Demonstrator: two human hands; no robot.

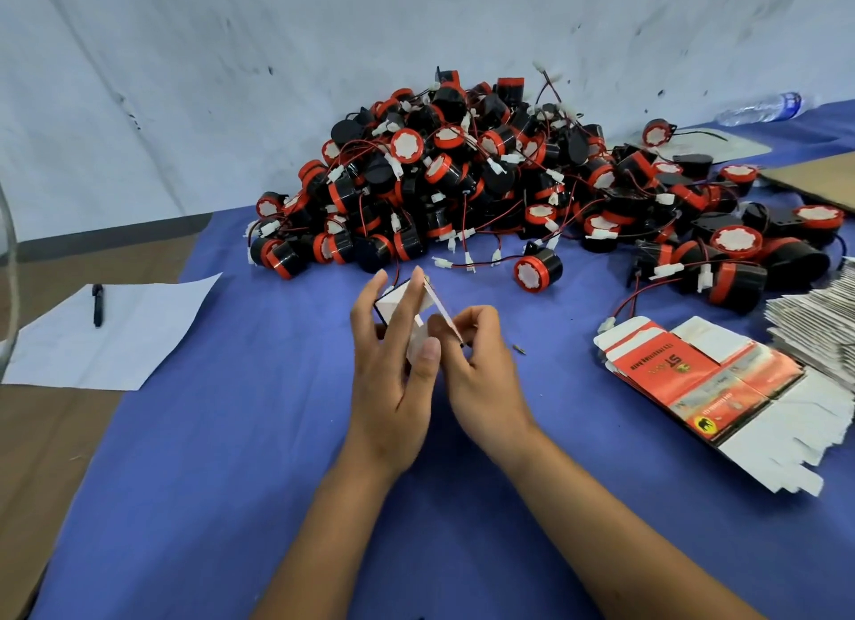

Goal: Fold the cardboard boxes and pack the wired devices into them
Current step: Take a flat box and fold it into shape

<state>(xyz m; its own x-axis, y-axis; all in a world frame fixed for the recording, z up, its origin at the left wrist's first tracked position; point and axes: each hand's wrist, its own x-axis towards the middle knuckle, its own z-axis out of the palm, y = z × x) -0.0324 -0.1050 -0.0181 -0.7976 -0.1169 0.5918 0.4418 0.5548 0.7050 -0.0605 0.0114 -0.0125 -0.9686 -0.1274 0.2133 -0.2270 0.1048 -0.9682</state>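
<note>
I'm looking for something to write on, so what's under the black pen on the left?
The black pen lies on a white sheet of paper, which overlaps the blue cloth's edge. Anything beneath the sheet is hidden.

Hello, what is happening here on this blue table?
A person is folding a small cardboard box with both hands above the blue table. The left hand holds it, and the right hand pinches a flap. Behind lies a big pile of wired devices, black and red. On the right, flat boxes wait unfolded. No device shows in the box.
</note>
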